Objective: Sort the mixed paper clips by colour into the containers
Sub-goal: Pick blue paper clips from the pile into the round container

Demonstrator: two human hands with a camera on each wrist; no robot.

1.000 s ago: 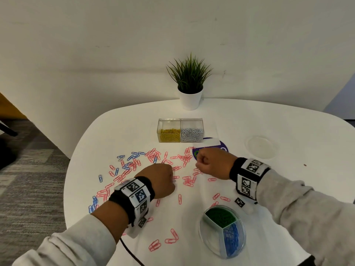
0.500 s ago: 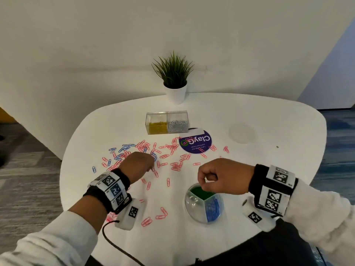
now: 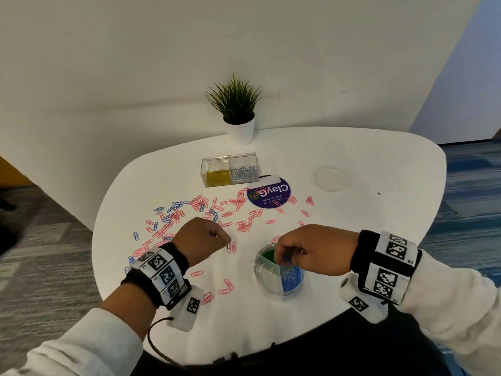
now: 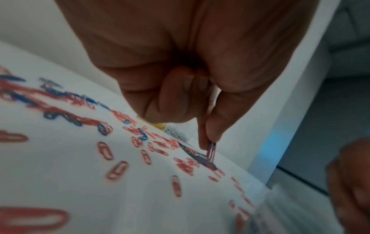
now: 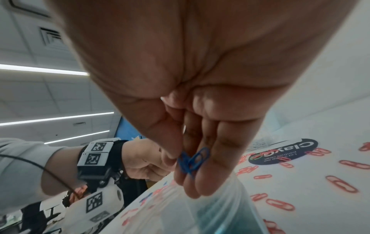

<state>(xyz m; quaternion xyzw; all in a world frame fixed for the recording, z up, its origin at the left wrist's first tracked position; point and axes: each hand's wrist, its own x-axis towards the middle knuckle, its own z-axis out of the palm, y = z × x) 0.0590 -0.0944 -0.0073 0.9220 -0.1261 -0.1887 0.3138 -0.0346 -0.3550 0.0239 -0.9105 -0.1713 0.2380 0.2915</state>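
Note:
Pink paper clips [image 3: 243, 226] and blue paper clips [image 3: 173, 206] lie scattered over the white table [image 3: 352, 213]. My left hand [image 3: 217, 236] hovers among them and pinches a blue paper clip [image 4: 211, 152] between thumb and forefinger. My right hand [image 3: 284, 256] is just above the round divided container [image 3: 264, 278]. It holds a small bunch of blue clips [image 5: 194, 160] between thumb and fingers. The container has green clips [image 3: 267, 255] in one section and blue ones [image 3: 291, 278] in another. A clear box [image 3: 229, 172] at the back holds gold and silver clips.
A potted plant [image 3: 238, 112] stands at the far edge behind the box. A purple round disc [image 3: 269, 196] lies right of the pile with a few pink clips on it. A clear lid [image 3: 329, 177] lies at the back right. The table's near edge is close under both wrists.
My right hand has come back from the pile near the purple disc to above the round container. The left hand has stayed among the clips, and the head view has shifted.

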